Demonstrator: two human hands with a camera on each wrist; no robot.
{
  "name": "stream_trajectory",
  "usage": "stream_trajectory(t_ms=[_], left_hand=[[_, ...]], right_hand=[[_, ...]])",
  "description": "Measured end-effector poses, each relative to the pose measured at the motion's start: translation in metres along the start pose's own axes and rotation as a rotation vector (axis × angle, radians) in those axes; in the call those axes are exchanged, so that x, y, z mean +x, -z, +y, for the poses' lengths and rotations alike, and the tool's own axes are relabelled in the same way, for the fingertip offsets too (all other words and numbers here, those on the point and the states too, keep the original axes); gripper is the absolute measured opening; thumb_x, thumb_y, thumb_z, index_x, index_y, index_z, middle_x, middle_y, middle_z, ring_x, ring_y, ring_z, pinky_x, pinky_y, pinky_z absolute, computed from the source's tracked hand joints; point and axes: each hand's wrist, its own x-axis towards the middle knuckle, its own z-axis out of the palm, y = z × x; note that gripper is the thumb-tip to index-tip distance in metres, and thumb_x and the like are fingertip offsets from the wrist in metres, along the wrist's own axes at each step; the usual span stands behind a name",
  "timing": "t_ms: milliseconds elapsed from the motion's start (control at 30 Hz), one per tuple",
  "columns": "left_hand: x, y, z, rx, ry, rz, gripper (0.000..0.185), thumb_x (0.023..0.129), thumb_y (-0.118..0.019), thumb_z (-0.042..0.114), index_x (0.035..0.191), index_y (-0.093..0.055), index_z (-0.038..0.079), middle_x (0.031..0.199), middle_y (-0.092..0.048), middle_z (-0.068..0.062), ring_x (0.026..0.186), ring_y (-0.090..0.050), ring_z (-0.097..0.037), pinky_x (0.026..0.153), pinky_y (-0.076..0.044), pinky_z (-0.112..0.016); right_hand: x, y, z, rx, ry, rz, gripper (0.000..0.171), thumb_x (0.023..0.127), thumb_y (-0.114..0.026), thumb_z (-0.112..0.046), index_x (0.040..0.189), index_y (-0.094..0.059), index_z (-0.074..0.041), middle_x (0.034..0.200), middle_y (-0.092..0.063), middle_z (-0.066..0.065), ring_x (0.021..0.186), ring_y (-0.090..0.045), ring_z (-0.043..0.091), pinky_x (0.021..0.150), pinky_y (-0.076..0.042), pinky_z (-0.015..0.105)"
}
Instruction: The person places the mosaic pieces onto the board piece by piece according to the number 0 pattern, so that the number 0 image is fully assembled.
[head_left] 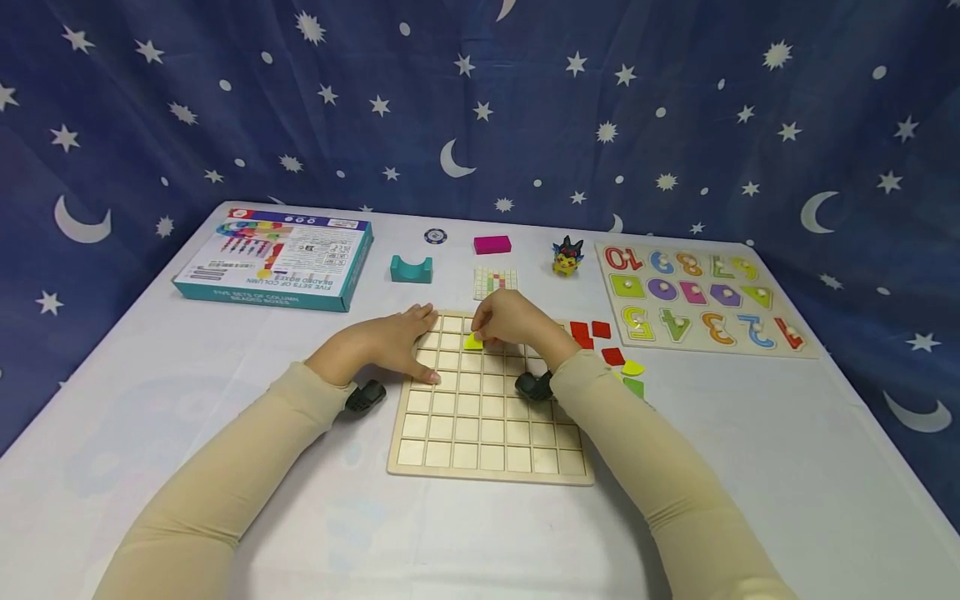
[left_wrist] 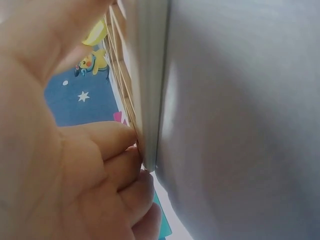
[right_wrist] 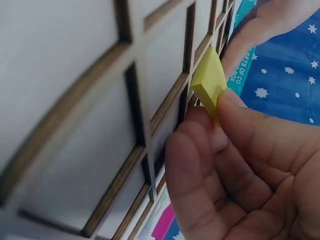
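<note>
A wooden grid board (head_left: 465,429) with square cells lies on the table. My right hand (head_left: 510,318) pinches a yellow square tile (right_wrist: 209,80) between thumb and fingers. It is tilted over a cell near the board's far left corner. My left hand (head_left: 393,342) lies spread along the board's upper left edge, thumb over the cells. In the left wrist view its fingertips (left_wrist: 122,140) touch the board's edge. Beside the board, partly behind my right forearm, lie loose red tiles (head_left: 581,333), a yellow tile (head_left: 633,367) and a green tile (head_left: 634,387).
Just past the board lies a small patterned grid card (head_left: 495,283). Farther back are a teal cradle-shaped block (head_left: 411,269), a magenta block (head_left: 492,244), a round chip (head_left: 435,236) and a yellow figurine (head_left: 567,257). A box (head_left: 277,260) stands left, a number puzzle board (head_left: 705,300) right.
</note>
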Motion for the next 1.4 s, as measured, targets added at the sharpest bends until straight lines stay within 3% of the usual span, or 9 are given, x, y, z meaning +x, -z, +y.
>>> stream_trajectory(t_ms=[433, 667, 1067, 1400], left_hand=[[0.002, 0.0, 0.001, 0.016, 0.002, 0.001, 0.109, 0.073, -0.069, 0.055, 0.146, -0.012, -0.003, 0.154, -0.006, -0.018, 0.142, -0.004, -0.034, 0.114, -0.013, -0.047], [0.002, 0.0, 0.003, 0.007, 0.005, 0.0, 0.109, 0.073, -0.07, 0.054, 0.146, -0.011, -0.003, 0.154, -0.005, -0.018, 0.142, -0.004, -0.034, 0.114, -0.012, -0.047], [0.001, 0.001, 0.003, -0.007, 0.019, -0.014, 0.109, 0.073, -0.071, 0.052, 0.146, -0.011, -0.004, 0.154, -0.005, -0.018, 0.142, -0.002, -0.034, 0.114, -0.01, -0.047], [0.001, 0.002, 0.004, -0.002, 0.009, -0.015, 0.108, 0.075, -0.07, 0.051, 0.145, -0.01, -0.005, 0.154, -0.004, -0.019, 0.141, -0.002, -0.035, 0.114, -0.01, -0.047]], right_hand=[[0.003, -0.006, -0.002, -0.141, 0.018, -0.008, 0.004, 0.082, -0.068, -0.01, 0.082, -0.069, -0.006, 0.079, -0.064, 0.002, 0.074, -0.05, 0.014, 0.066, -0.044, 0.024], [-0.007, 0.006, 0.004, -0.174, 0.049, -0.013, 0.005, 0.083, -0.067, -0.011, 0.088, -0.067, -0.009, 0.087, -0.061, 0.003, 0.08, -0.051, 0.017, 0.073, -0.045, 0.029], [-0.046, 0.047, 0.048, -0.151, 0.001, 0.007, 0.012, 0.084, -0.065, -0.009, 0.095, -0.068, -0.005, 0.087, -0.062, 0.006, 0.08, -0.053, 0.019, 0.071, -0.046, 0.03], [-0.073, 0.059, 0.092, -0.152, -0.086, 0.01, 0.014, 0.081, -0.068, -0.006, 0.094, -0.068, -0.003, 0.087, -0.065, 0.007, 0.078, -0.056, 0.018, 0.074, -0.049, 0.032]])
